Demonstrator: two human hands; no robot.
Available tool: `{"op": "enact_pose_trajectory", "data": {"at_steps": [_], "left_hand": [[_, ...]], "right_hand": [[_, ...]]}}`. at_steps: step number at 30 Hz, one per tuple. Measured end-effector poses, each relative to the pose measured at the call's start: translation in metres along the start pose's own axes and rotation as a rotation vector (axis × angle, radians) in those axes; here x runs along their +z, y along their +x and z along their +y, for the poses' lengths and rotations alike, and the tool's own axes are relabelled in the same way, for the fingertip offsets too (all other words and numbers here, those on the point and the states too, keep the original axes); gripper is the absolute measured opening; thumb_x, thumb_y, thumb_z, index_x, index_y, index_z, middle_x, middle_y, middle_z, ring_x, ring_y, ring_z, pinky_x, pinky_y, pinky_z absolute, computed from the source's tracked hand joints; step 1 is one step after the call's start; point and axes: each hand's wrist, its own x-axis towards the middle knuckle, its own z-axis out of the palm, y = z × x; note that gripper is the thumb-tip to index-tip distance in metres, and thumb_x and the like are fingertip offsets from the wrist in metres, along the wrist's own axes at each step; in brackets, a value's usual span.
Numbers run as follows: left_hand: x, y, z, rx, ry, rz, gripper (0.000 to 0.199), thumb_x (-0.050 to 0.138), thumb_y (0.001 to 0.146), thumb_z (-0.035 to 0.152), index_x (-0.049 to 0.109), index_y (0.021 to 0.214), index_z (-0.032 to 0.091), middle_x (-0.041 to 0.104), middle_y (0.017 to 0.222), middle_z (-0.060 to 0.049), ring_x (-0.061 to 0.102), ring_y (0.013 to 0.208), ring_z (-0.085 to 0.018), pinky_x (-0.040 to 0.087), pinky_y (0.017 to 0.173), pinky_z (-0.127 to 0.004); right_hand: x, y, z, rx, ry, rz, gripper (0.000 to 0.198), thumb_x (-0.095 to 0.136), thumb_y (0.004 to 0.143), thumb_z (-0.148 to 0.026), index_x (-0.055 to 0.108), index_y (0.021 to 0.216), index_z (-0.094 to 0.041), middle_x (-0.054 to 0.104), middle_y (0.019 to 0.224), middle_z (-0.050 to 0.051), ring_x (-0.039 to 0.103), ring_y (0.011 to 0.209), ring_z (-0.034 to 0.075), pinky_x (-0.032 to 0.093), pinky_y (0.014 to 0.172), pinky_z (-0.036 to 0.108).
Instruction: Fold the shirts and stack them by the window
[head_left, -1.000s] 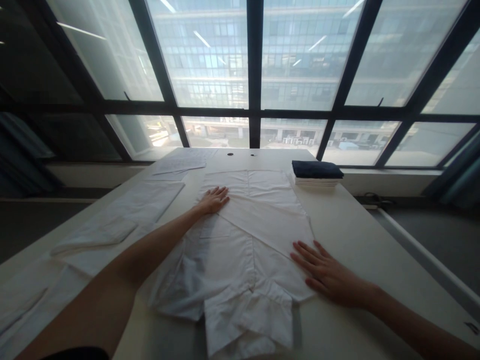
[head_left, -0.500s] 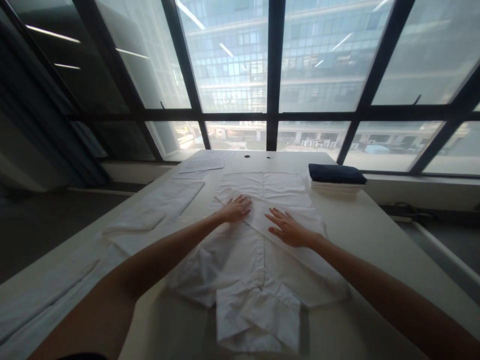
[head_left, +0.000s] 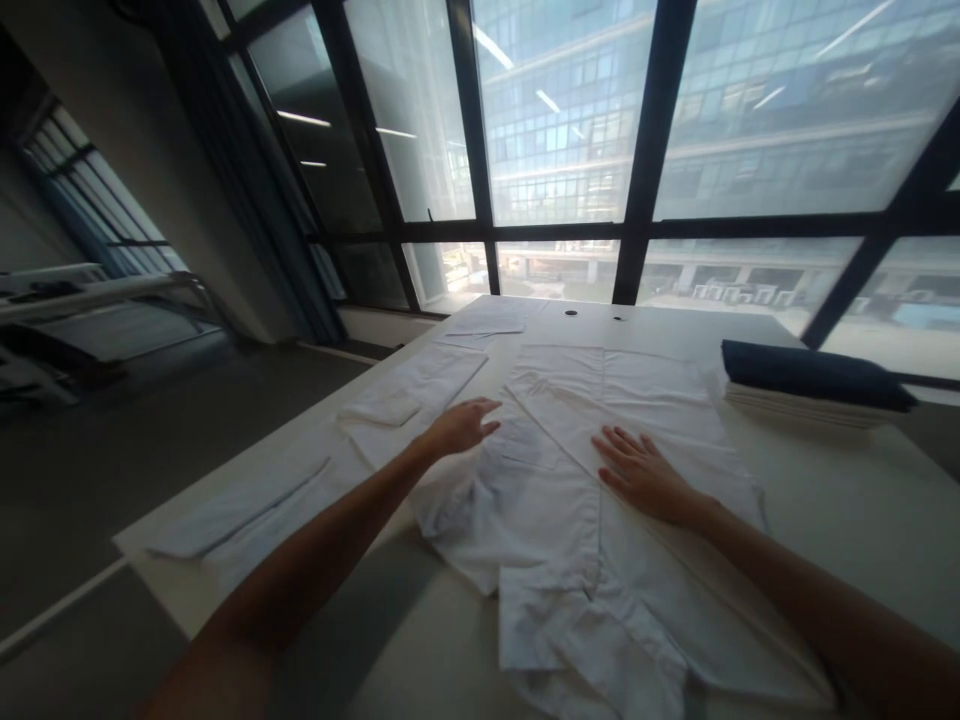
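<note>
A white shirt [head_left: 540, 510] lies spread on the table, its collar [head_left: 600, 640] towards me. One long white sleeve [head_left: 570, 415] runs slantwise across the body, and a seam or placket goes down the middle. My right hand [head_left: 645, 472] rests flat on that sleeve, fingers stretched out. Over the left side of the shirt is my left hand [head_left: 461, 425], its thumb and fingers apart with nothing between them. Whether its fingertips touch the cloth I cannot tell.
Further white cloth pieces [head_left: 420, 390] lie along the left of the white table [head_left: 810, 470]. A dark blue folded cloth [head_left: 810, 372] tops a pale folded stack [head_left: 795, 405] at the right. Large windows [head_left: 562, 120] stand behind the table.
The view has turned to the left. My left hand has moved left, away from the slanting sleeve, while my right hand stays flat on it.
</note>
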Motion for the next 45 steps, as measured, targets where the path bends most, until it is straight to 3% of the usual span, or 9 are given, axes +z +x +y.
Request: {"op": "enact_pose_trajectory", "data": {"at_steps": [4,8,14,20,24,30,37,41,45], "left_hand": [[-0.026,-0.022,-0.084,-0.372,0.123,-0.046,0.062,0.056,0.092,0.046,0.051,0.147,0.016,0.048,0.154,-0.010,0.043,0.143,-0.024,0.031,0.118,-0.030],[-0.044,-0.046,-0.151,-0.554,0.121,-0.085,0.067,0.063,0.085,0.053,0.058,0.139,0.015,0.057,0.145,-0.015,0.056,0.132,-0.029,0.041,0.109,-0.033],[-0.041,-0.069,-0.202,-0.608,0.015,-0.013,0.078,0.068,0.076,0.059,0.058,0.139,0.013,0.061,0.141,-0.015,0.061,0.125,-0.029,0.047,0.102,-0.032],[-0.036,-0.073,-0.231,-0.576,-0.217,0.057,0.079,0.078,0.053,0.068,0.073,0.112,0.016,0.074,0.115,-0.011,0.068,0.107,-0.031,0.054,0.085,-0.030],[-0.040,-0.075,-0.229,-0.565,-0.195,0.041,0.063,0.078,0.052,0.063,0.074,0.093,0.016,0.074,0.100,-0.010,0.068,0.102,-0.031,0.054,0.083,-0.032],[-0.053,-0.076,-0.202,-0.631,-0.217,0.096,0.083,0.083,0.046,0.046,0.067,0.121,0.014,0.071,0.118,-0.011,0.067,0.106,-0.029,0.052,0.085,-0.027],[-0.079,-0.070,-0.171,-0.585,-0.210,0.128,0.042,0.075,0.058,0.045,0.074,0.088,0.016,0.071,0.075,0.000,0.066,0.076,-0.022,0.045,0.065,-0.024],[-0.095,-0.056,-0.134,-0.463,-0.189,0.267,0.037,0.064,0.072,0.044,0.074,0.091,0.014,0.067,0.070,0.001,0.061,0.067,-0.019,0.039,0.059,-0.024],[-0.097,-0.035,-0.067,-0.338,-0.141,0.392,0.028,0.064,0.075,0.036,0.071,0.089,0.012,0.067,0.073,-0.002,0.059,0.067,-0.018,0.039,0.061,-0.026]], "right_hand": [[0.007,0.000,0.005,-0.014,-0.014,0.009,0.062,0.031,0.102,-0.051,0.036,0.157,-0.023,0.028,0.165,0.011,0.021,0.153,0.029,0.018,0.121,0.058],[0.010,0.000,0.008,0.000,-0.016,0.007,0.061,0.029,0.102,-0.050,0.036,0.157,-0.023,0.027,0.165,0.011,0.021,0.153,0.028,0.019,0.120,0.058],[0.004,-0.001,0.004,0.003,-0.018,-0.011,0.061,0.028,0.103,-0.049,0.038,0.156,-0.020,0.028,0.164,0.011,0.023,0.152,0.027,0.019,0.121,0.055],[0.003,-0.002,0.005,-0.012,-0.006,0.011,0.060,0.028,0.103,-0.049,0.038,0.156,-0.022,0.030,0.163,0.013,0.025,0.151,0.029,0.022,0.119,0.058],[0.004,-0.003,0.007,-0.020,0.005,0.012,0.060,0.028,0.104,-0.050,0.038,0.156,-0.020,0.030,0.163,0.013,0.026,0.151,0.029,0.023,0.119,0.058],[0.003,-0.004,0.005,-0.018,0.025,0.027,0.058,0.030,0.104,-0.048,0.040,0.155,-0.022,0.032,0.162,0.013,0.026,0.151,0.029,0.023,0.119,0.058],[0.000,-0.001,0.013,-0.019,0.186,0.036,0.059,0.040,0.100,-0.049,0.049,0.149,-0.018,0.037,0.160,0.015,0.029,0.150,0.031,0.023,0.120,0.058],[-0.020,0.019,0.001,-0.004,0.466,0.148,0.051,0.052,0.094,-0.048,0.067,0.131,-0.016,0.056,0.145,0.018,0.049,0.138,0.033,0.036,0.116,0.053],[-0.049,0.055,-0.051,0.033,0.854,0.147,0.037,0.063,0.089,-0.048,0.076,0.110,-0.021,0.073,0.120,0.012,0.066,0.115,0.033,0.052,0.100,0.050]]}}
